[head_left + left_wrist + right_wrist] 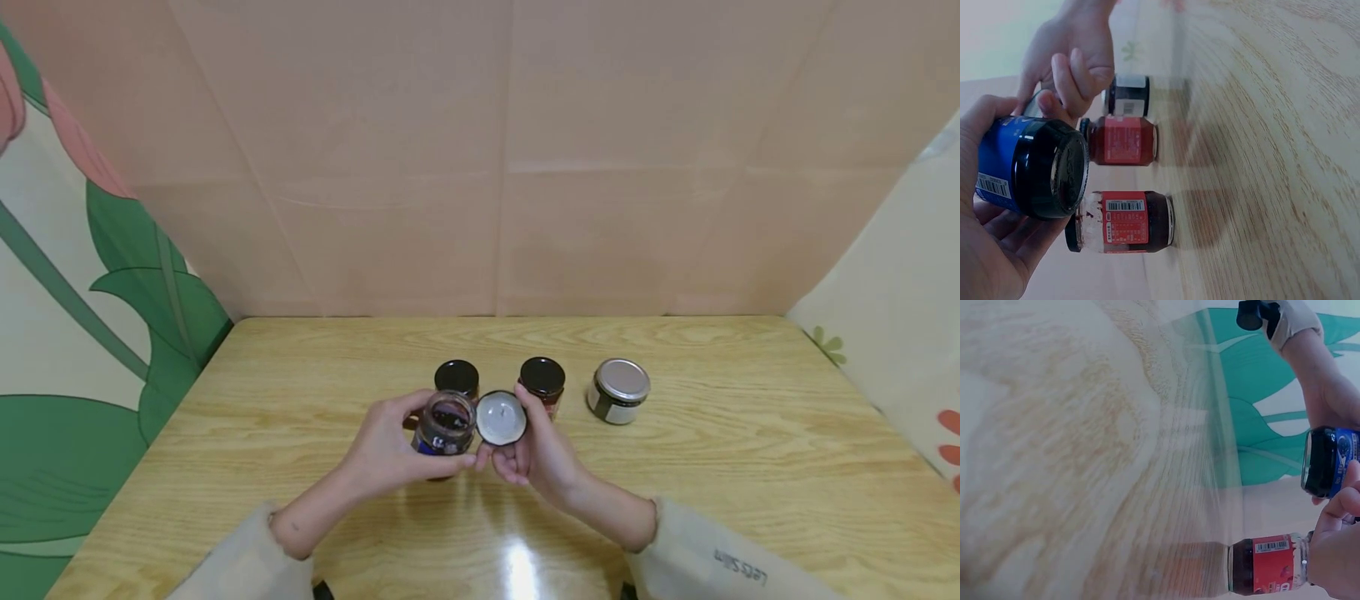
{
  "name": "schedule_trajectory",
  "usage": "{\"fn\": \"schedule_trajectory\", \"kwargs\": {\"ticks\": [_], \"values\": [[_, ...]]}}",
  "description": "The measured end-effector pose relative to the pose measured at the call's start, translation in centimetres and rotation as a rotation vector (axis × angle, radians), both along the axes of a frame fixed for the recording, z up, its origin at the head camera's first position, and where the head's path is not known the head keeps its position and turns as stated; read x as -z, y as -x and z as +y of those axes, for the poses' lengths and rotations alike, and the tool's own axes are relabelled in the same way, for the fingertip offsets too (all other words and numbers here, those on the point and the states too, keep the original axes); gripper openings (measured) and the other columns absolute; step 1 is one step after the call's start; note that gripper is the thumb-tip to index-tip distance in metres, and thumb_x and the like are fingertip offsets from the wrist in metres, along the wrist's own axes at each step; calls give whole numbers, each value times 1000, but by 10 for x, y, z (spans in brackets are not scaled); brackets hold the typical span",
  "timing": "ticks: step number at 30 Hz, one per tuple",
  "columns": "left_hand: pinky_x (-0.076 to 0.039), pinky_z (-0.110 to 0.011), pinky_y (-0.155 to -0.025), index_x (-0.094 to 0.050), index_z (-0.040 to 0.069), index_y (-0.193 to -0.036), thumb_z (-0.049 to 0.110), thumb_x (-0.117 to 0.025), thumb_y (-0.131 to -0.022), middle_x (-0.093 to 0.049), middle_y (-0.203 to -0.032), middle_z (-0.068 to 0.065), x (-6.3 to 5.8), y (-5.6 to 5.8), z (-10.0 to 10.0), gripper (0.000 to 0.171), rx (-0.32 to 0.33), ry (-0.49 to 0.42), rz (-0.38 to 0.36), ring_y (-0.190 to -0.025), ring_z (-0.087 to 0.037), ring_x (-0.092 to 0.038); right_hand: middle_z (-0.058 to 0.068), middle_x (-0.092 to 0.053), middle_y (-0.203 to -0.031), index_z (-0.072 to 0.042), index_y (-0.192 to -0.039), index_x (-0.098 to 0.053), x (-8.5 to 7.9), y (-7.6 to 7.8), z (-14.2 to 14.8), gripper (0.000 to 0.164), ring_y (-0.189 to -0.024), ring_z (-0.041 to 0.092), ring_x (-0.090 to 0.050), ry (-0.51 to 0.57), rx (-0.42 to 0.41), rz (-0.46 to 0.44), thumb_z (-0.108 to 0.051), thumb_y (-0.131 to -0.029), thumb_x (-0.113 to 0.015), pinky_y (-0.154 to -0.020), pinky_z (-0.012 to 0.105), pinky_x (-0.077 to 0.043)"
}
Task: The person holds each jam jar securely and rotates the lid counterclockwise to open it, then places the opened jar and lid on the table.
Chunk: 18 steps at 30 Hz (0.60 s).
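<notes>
An uncapped jam jar point(444, 425) with a blue label and dark contents is gripped by my left hand point(386, 446), raised above the table. In the left wrist view, the fingers wrap around this jar point(1035, 167) and its base faces the table side. My right hand point(546, 454) holds the jar's lid point(501, 418) by its rim, with the pale inner side showing. The lid is right beside the open mouth of the jar. In the right wrist view the lid is mostly hidden, while the blue label point(1346, 459) shows near the right fingers.
Behind the hands stand two red-labelled jars with black lids, a left jar point(457, 377) and a right jar point(542, 379). Farther right is a squat jar point(618, 392) with a silver lid. The wooden table point(315, 367) meets a pinkish back wall point(390, 250).
</notes>
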<state>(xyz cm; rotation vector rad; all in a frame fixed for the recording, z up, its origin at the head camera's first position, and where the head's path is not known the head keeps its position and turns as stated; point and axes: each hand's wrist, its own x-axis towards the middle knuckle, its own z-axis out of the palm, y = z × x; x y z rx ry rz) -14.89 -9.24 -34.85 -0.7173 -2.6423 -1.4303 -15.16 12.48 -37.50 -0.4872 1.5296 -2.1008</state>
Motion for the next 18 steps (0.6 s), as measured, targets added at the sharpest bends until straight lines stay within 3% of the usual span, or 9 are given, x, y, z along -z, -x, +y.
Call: {"fn": "schedule_trajectory", "kwargs": {"ticks": [6,12,18], "values": [[-50,-28,-79,-67,23,-110,42,-84,-67,-70,-97,13,2,0,-4,50,1,-8,15,-88,-6,-63,-1,-72,-73,-13,-98,-62,2,0,0,71,-41,1,-47,13,-33,-23,-54,-101,-4,-40,16,-31],[-50,-29,-78,-67,23,-111,41,-85,-66,-71,-97,12,2,0,-7,52,-26,-10,-11,-87,-7,-63,-1,-72,-71,-12,-92,-63,3,-2,-1,73,-38,0,-45,-45,-36,-60,-54,-101,-4,-38,14,-30],[-50,-29,-77,-67,24,-107,40,-86,-65,-70,-92,14,3,2,-11,49,-58,-15,2,-83,-7,-62,-2,-71,-69,-12,-96,-62,4,-3,-4,66,-39,0,-46,-57,-19,-67,-53,-102,-11,-38,14,-32]]}}
